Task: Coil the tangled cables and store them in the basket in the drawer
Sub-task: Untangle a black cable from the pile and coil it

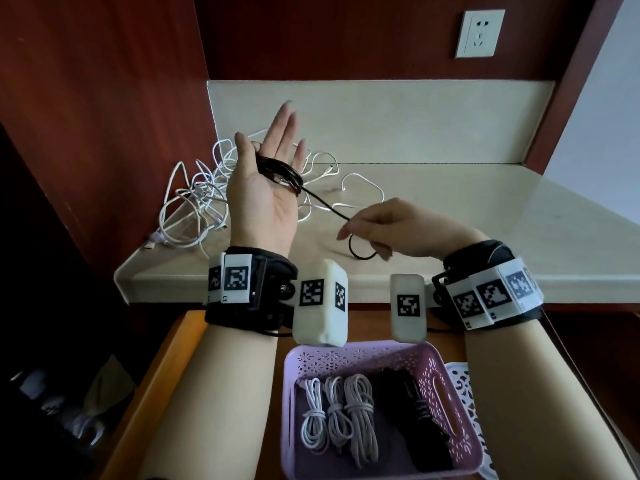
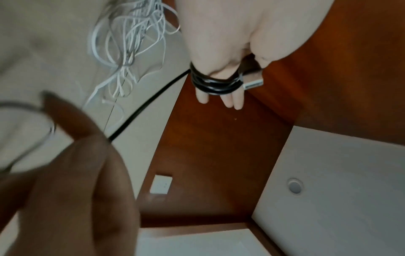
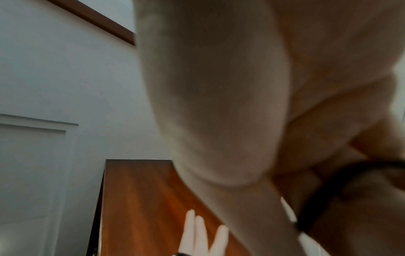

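black cable (image 1: 280, 171) loops round flat left hand (image 1: 266, 188); right hand (image 1: 377, 226) pinches it.

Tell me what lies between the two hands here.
A taut stretch of the black cable runs from the coil around the left hand to the right hand, above the counter; the head view shows it.

Dark red-brown wood panels (image 1: 104, 81) flank a pale stone counter (image 1: 467, 216), with a white wall socket (image 1: 479, 33) above.
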